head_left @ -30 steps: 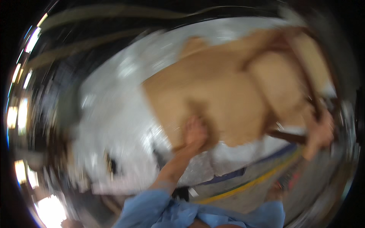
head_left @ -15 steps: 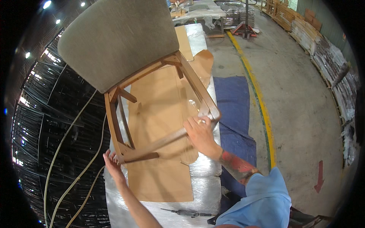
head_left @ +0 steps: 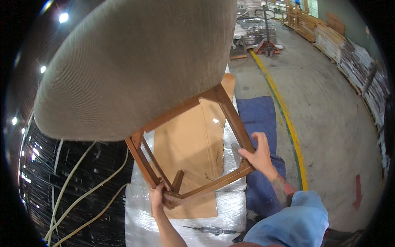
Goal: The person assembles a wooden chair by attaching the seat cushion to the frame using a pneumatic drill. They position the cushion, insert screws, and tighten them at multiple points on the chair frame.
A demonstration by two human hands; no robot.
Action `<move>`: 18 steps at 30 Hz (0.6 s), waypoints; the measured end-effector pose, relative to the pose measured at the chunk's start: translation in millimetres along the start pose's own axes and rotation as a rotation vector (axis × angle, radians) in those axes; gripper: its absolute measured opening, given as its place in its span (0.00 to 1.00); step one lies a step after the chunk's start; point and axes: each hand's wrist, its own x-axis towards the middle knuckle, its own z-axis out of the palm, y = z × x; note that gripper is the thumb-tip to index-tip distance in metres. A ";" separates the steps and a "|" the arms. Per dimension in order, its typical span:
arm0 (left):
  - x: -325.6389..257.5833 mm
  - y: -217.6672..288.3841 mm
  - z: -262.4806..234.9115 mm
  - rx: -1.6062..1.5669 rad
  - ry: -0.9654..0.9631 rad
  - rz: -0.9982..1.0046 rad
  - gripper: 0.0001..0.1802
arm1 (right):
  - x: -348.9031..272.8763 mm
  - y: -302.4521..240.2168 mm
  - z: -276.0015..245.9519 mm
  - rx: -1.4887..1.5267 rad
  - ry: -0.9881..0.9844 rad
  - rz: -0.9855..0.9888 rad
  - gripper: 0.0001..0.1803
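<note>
A chair with a wooden frame (head_left: 218,183) and a grey-brown fabric backrest (head_left: 140,70) is tilted in front of me, its back rising toward the upper left. No seat fills the frame, so cardboard shows through it. My left hand (head_left: 157,196) wraps around the frame's near left corner. At the near right corner, my right hand (head_left: 261,158) has its fingers apart, with the thumb at the side rail; firm contact is hard to make out. Below the frame, a screwdriver-like power tool (head_left: 212,230) with a long thin bit lies on the plastic-wrapped surface.
Brown cardboard (head_left: 181,140) covers part of the plastic-wrapped work surface (head_left: 232,206). A blue cloth (head_left: 259,119) hangs along its right side. Black slatted stacks with pale hoses (head_left: 78,193) stand left. A red pallet jack (head_left: 267,47) and wrapped stacks (head_left: 354,61) stand farther off.
The chair has tipped, bringing its backrest closer and larger in view. My left hand has closed around the corner; my right hand has loosened from the near rail and shifted to the right side.
</note>
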 end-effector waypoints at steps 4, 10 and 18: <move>9.7 -64.2 -24.9 0.001 0.076 0.141 0.05 | -15.2 49.9 23.3 0.777 -0.673 0.739 0.14; -152.5 -31.8 -74.7 0.403 0.361 0.341 0.15 | -102.3 -2.8 -4.5 0.865 -0.786 0.508 0.06; -332.7 50.3 -106.6 0.462 -0.066 0.634 0.28 | -158.7 -62.8 -164.1 0.911 -0.858 0.706 0.10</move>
